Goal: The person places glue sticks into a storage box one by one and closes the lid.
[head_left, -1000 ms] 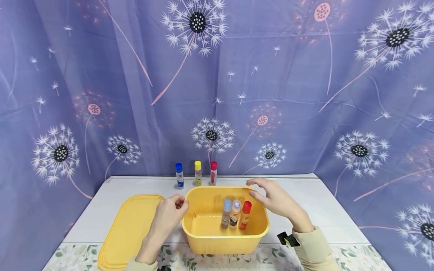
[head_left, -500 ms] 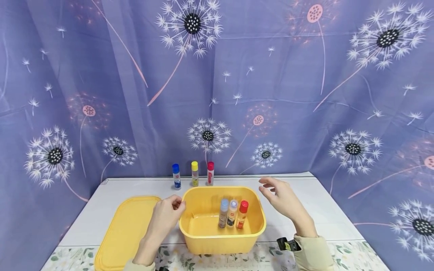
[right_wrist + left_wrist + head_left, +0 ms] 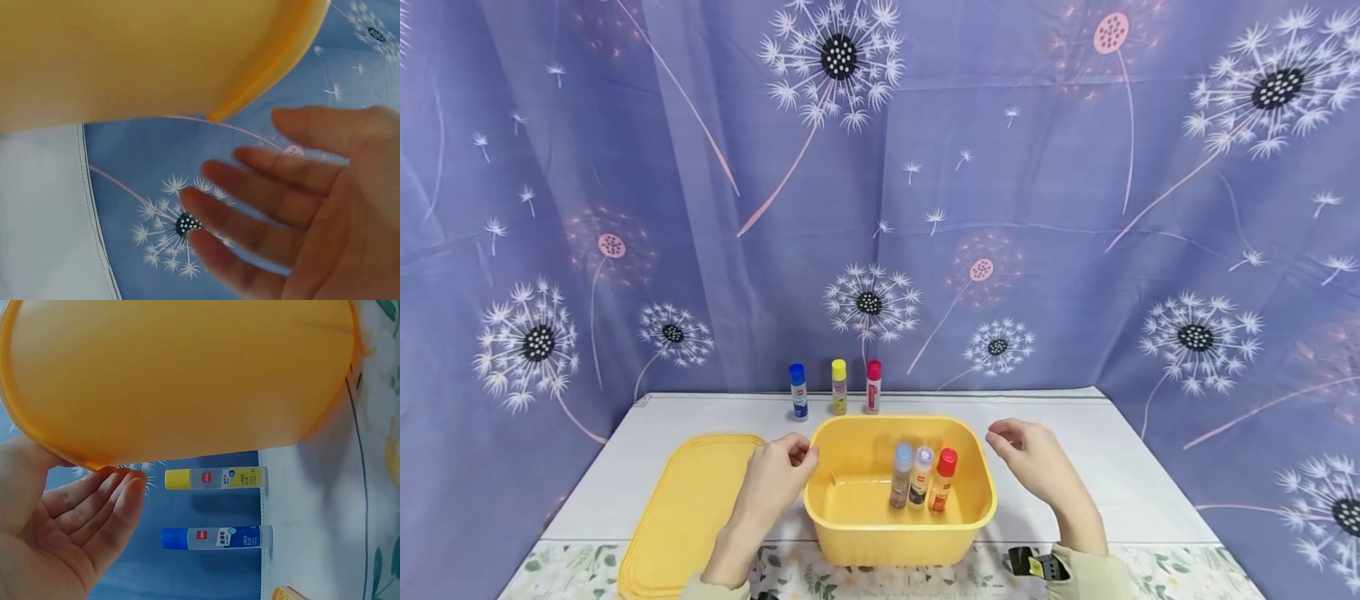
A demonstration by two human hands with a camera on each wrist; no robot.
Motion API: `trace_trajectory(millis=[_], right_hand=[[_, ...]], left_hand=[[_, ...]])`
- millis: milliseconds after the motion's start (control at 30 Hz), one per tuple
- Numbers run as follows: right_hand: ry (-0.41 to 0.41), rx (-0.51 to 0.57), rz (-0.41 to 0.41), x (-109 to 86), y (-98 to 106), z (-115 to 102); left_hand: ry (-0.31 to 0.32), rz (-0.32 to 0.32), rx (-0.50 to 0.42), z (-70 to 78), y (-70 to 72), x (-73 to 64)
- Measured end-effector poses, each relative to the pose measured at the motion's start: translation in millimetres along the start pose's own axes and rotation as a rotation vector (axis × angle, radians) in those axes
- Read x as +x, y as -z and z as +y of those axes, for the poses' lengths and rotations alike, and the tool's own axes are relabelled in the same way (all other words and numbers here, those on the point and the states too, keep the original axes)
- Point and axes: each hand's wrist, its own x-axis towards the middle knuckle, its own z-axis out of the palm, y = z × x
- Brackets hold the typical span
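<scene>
Yellow, the box (image 3: 895, 546) sits on the worktop (image 3: 1120, 467), its long axis running left to right between both hands, the left hand (image 3: 775, 475) nearer, its fingers pinching the left rim, the right hand (image 3: 1036, 462), fingers relaxed and empty, just off the right rim.

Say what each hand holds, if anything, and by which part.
The left hand pinches the yellow bin by its left rim; the right hand holds nothing.
</scene>
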Motion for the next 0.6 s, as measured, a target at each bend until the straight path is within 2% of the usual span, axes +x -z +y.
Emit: trace_trajectory(millis=[133,333,600], right_hand=[[-0.073,0.046,-0.034,-3.4,0,0],[-0.113,0.137,-0.051,-3.7,-14,3],[-0.159,0.151,-0.038,-1.8,-26,1]], left_hand=[[-0.003,0.008,0.002,-0.2,-1.9,1.3],[-0.029,0.007,0.009,0.5,-0.7,3.2],[-0.013,0.003,0.0,-1.3,-0.1,0.9]])
